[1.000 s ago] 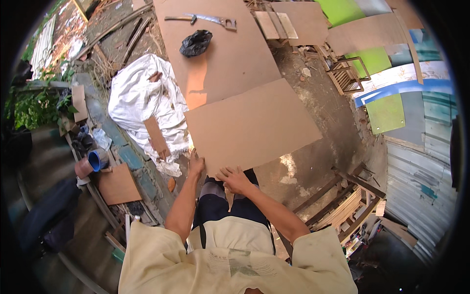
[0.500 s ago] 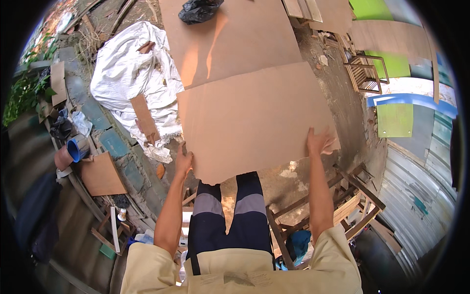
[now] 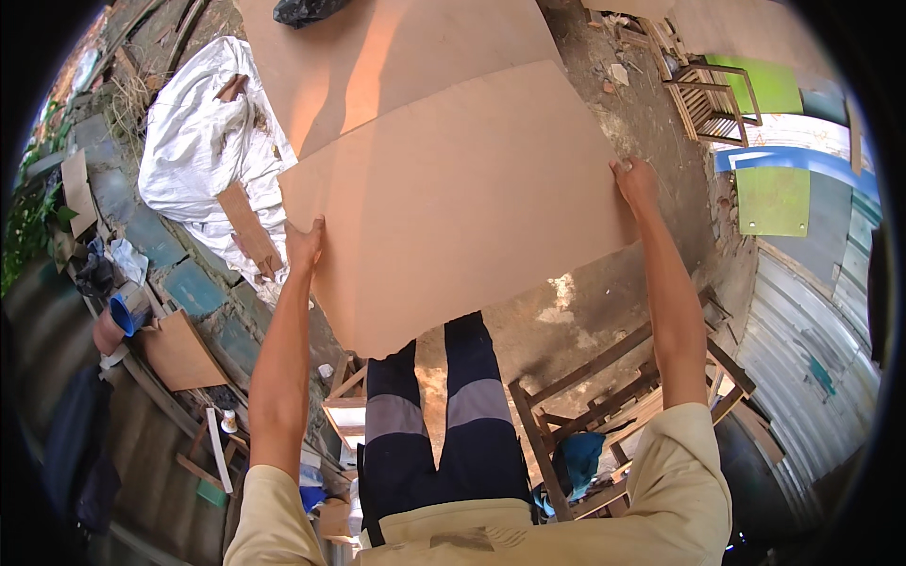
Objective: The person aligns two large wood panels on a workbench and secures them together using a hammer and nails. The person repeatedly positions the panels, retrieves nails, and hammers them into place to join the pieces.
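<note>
A thin brown board sheet [image 3: 462,208] with a ragged near edge extends in front of me above my legs. My left hand [image 3: 304,243] is closed on its left edge, with the thumb on top and the other fingers mostly hidden. On the opposite side, my right hand [image 3: 637,181] grips the right edge, its fingers curled at the rim. Beyond the sheet, and partly covered by it, lies a larger brown board [image 3: 444,47] streaked with sunlight. A black plastic bag [image 3: 307,9] rests on that board's far part.
A crumpled white sack [image 3: 193,141] lies left of the boards, with a brown strip [image 3: 247,226] on it. Wooden frames [image 3: 604,387] stand near my right leg. A slatted wooden chair [image 3: 713,99] sits farther right, and a corrugated metal sheet [image 3: 802,349] borders that side.
Both hands have moved farther forward in view, the right one higher along its edge. Its spread fingers have closed on the board sheet, which has shifted left and tilts more, right side up.
</note>
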`<act>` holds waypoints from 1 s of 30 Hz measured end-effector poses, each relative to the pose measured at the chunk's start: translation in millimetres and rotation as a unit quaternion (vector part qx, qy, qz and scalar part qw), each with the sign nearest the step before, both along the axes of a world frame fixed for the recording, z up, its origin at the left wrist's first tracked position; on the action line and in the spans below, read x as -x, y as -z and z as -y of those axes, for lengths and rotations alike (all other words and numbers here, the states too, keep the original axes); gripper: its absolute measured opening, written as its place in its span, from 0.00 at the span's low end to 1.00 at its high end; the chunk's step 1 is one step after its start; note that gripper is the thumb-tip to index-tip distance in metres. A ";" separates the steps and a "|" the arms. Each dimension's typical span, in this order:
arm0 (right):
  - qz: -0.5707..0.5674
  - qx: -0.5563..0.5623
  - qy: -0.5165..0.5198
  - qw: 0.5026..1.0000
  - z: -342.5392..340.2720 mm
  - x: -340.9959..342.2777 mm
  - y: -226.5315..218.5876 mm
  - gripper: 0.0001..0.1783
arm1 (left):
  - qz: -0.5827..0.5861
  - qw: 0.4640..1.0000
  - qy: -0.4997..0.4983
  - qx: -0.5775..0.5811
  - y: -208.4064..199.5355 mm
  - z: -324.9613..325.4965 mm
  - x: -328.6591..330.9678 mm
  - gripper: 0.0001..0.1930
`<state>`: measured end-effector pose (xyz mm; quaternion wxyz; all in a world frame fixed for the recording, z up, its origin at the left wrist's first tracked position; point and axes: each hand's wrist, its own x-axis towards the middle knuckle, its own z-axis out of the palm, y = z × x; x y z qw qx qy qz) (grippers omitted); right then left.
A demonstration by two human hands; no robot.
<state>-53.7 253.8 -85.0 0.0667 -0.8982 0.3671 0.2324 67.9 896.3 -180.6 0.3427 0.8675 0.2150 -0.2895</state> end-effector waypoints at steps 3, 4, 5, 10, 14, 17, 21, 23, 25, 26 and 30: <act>-0.010 -0.026 0.018 0.999 1.3 23.9 -29.8 0.27 | -0.025 0.998 0.032 -0.057 -3.0 3.0 7.5 0.53; -0.009 -0.032 0.029 0.999 3.1 34.0 -44.8 0.26 | -0.039 0.995 0.045 -0.078 -8.7 8.3 10.0 0.53; -0.014 -0.030 0.037 0.999 7.8 43.7 -51.9 0.25 | -0.057 0.994 0.051 -0.083 -13.5 14.9 12.7 0.54; 0.018 -0.003 0.008 1.000 26.9 66.2 -36.7 0.29 | -0.108 0.979 0.077 -0.154 -13.0 31.5 21.7 0.56; 0.008 0.010 -0.174 0.985 -2.0 19.6 -16.9 0.38 | -0.168 0.975 0.084 -0.120 -23.9 37.7 4.3 0.59; -0.034 -0.030 -0.196 0.980 -13.8 -31.2 28.8 0.39 | -0.175 0.970 0.122 -0.117 -28.4 39.6 -3.3 0.61; -0.120 -0.034 -0.138 0.982 -53.4 -99.9 36.3 0.42 | -0.218 0.962 0.111 -0.123 -34.8 45.0 -11.9 0.61; -0.132 -0.047 -0.111 0.984 -59.3 -112.2 46.8 0.45 | -0.202 0.965 0.095 -0.136 -29.2 45.7 -7.1 0.61; -0.132 -0.047 -0.100 0.985 -61.8 -119.0 54.5 0.46 | -0.158 0.963 0.132 -0.174 -21.3 50.8 -1.9 0.56; -0.127 -0.042 -0.107 0.985 -63.2 -119.8 59.2 0.46 | -0.136 0.960 0.150 -0.192 -17.7 54.4 0.4 0.53; -0.109 -0.028 -0.120 0.986 -70.9 -129.1 73.9 0.45 | -0.131 0.943 0.180 -0.247 -1.5 77.5 4.9 0.41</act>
